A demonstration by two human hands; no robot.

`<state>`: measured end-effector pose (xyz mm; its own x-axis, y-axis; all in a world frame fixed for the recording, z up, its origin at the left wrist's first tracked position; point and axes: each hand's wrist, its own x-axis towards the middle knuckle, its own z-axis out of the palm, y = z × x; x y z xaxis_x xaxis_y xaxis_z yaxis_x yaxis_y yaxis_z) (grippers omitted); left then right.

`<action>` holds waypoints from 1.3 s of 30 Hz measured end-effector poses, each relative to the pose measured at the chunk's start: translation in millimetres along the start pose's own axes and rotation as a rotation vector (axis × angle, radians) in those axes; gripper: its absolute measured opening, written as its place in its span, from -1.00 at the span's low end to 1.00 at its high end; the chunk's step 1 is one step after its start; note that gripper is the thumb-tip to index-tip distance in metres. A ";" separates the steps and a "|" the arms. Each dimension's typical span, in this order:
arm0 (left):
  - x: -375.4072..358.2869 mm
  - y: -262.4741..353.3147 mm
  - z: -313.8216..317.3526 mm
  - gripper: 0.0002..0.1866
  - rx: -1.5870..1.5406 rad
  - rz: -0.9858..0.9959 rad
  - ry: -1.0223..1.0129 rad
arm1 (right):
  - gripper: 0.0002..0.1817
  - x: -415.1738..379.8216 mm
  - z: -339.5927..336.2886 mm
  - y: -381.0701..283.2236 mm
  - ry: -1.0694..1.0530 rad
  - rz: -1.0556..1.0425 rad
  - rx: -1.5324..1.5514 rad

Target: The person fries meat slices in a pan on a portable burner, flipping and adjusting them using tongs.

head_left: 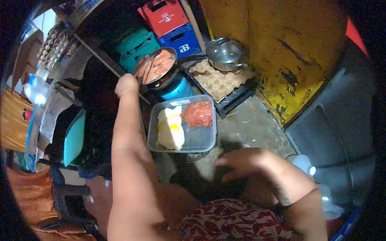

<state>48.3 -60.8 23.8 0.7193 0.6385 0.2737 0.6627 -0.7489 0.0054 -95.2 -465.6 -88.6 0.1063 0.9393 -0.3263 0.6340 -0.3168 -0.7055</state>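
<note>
My left hand [128,84] is closed at the lower left edge of a round pan [173,51], around what looks like its handle, mostly hidden by the fingers. Flat pinkish slices [157,65] fill the pan, which sits on a burner. My right hand [241,161] is over the floor, slightly blurred, its fingers apart and nothing in them. Between the hands stands a clear plastic tub [197,142]. It holds a reddish meat lump [198,114] on the right and a white mass with yellow yolk-like spots [171,134] on the left.
Beyond the tub, an egg tray [219,82] and a glass-lidded pot [226,52] rest on a black stove. Red [163,18], blue [181,41] and green crates [138,48] are stacked behind. A yellow panel [297,60] borders the right. A plastic jug [303,165] stands lower right.
</note>
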 end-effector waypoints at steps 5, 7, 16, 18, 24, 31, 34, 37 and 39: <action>-3.7 -22.2 -20.0 -0.73 0.158 0.084 -0.035 | -0.23 11.2 5.3 12.4 -0.022 -0.023 -0.022; 1.1 -28.1 -10.1 -0.72 0.202 0.138 -0.062 | -0.23 10.5 -1.8 1.7 -0.052 0.025 -0.034; 3.1 -17.7 5.7 -0.68 0.135 0.058 -0.036 | -0.26 10.0 -2.5 -0.3 -0.041 0.020 0.003; 4.5 -23.1 1.7 -0.69 0.102 0.026 -0.048 | -0.26 11.1 -4.2 -1.8 -0.085 0.046 0.004; 9.9 -48.0 1.5 -0.72 0.009 -0.040 0.007 | -0.25 10.0 -2.0 0.1 -0.033 0.026 -0.024; 11.5 -52.0 -5.5 -0.74 0.017 0.037 0.043 | -0.25 7.3 -2.6 0.0 -0.028 0.026 -0.038; 7.4 -49.1 -11.0 -0.73 0.007 0.058 0.037 | -0.25 9.1 -1.8 0.5 -0.029 0.025 -0.039; 6.3 -47.6 -10.8 -0.72 0.024 0.027 0.021 | -0.26 8.9 -5.7 -4.8 -0.042 0.055 -0.017; 7.9 -47.8 -4.2 -0.71 0.050 0.030 0.024 | -0.26 8.3 -6.0 -4.5 -0.048 0.085 -0.006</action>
<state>21.5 -20.7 29.8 0.7340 0.6114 0.2958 0.6511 -0.7573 -0.0505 -92.6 -455.5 -84.4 0.1229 0.9017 -0.4145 0.6292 -0.3938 -0.6701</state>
